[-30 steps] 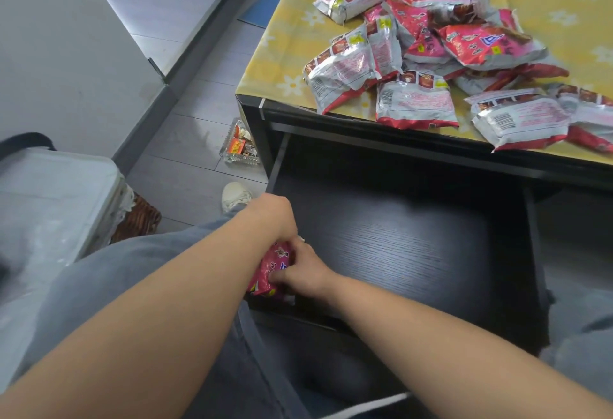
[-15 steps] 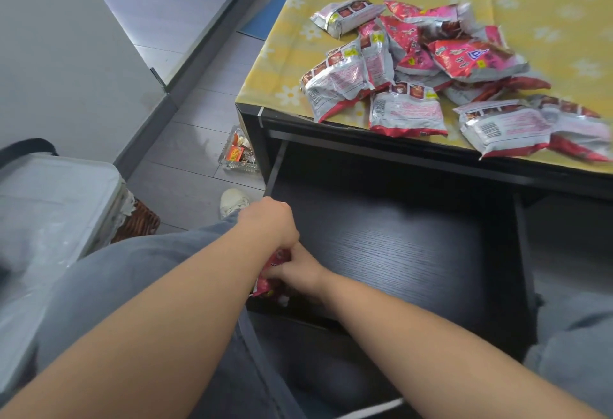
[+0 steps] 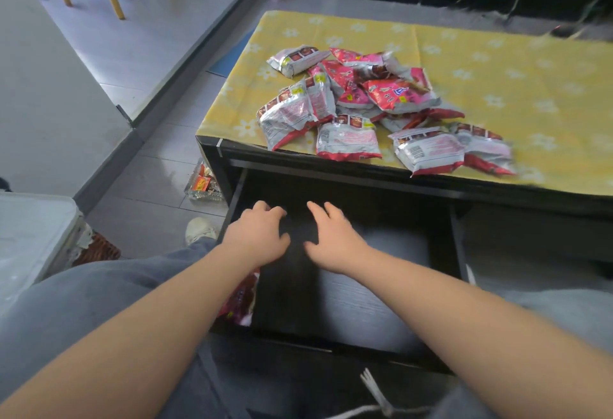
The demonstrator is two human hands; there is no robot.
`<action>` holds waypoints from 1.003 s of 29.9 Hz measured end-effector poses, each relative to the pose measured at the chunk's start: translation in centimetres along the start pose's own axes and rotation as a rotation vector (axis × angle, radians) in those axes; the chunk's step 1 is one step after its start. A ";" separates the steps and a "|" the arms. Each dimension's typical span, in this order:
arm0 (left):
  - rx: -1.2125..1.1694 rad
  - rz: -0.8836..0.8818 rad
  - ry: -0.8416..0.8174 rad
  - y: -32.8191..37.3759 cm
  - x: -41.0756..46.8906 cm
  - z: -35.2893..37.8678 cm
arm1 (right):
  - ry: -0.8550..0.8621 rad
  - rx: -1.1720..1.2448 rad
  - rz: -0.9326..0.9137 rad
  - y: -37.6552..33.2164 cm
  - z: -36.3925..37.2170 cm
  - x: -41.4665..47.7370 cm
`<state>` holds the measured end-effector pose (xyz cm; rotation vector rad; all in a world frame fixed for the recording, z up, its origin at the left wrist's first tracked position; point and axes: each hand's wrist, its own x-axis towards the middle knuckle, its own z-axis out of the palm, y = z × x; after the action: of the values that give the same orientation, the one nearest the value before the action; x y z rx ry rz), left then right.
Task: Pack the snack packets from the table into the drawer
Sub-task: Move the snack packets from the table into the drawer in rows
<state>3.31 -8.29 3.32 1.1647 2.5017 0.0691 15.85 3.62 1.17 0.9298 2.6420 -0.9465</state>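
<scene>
The snack packets (image 3: 365, 103) are crinkly foil pouches. Some show a red and pink printed face, others a silver-white back with red trim. We see them in a loose, overlapping heap on the yellow flowered table (image 3: 497, 63), just behind and above the drawer (image 3: 358, 302). One more red packet (image 3: 243, 297) lies inside the drawer, in its near left corner, partly hidden under the left arm (image 3: 149, 329). The drawer itself is black with a wood-grain floor and stands pulled out.

The left hand (image 3: 257, 236) hangs over the left side of the drawer, fingers loosely curled downward and gripping nothing. Just beside it, nearer the drawer's middle, the right hand (image 3: 333, 239) has its fingers stretched forward and slightly spread, thumb out to the side, also empty. We cannot tell whether either hand's fingertips touch the drawer floor.

Both palms face down. The two arms reach in across the drawer's near edge and converge toward its back.
</scene>
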 end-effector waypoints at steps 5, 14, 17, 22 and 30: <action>-0.081 0.102 0.116 2.8 1.5 -1.5 | 0.107 -0.182 -0.042 2.5 -6.3 -0.1; -0.021 0.294 0.321 9.1 7.1 -4.6 | 0.258 -0.563 -0.034 10.8 -15.1 2.3; 0.038 0.351 0.356 10.7 9.2 -5.1 | 0.275 -0.602 -0.010 13.9 -16.4 2.9; 0.194 0.424 0.301 11.5 12.7 -5.4 | 0.279 -0.589 0.036 15.9 -17.0 4.0; 0.310 0.426 0.188 11.6 15.0 -5.4 | 0.281 -0.538 0.098 15.9 -16.8 5.0</action>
<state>1.05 11.19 5.89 1.8861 2.4328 -0.1056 22.28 26.19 4.32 1.0904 2.8103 -0.0625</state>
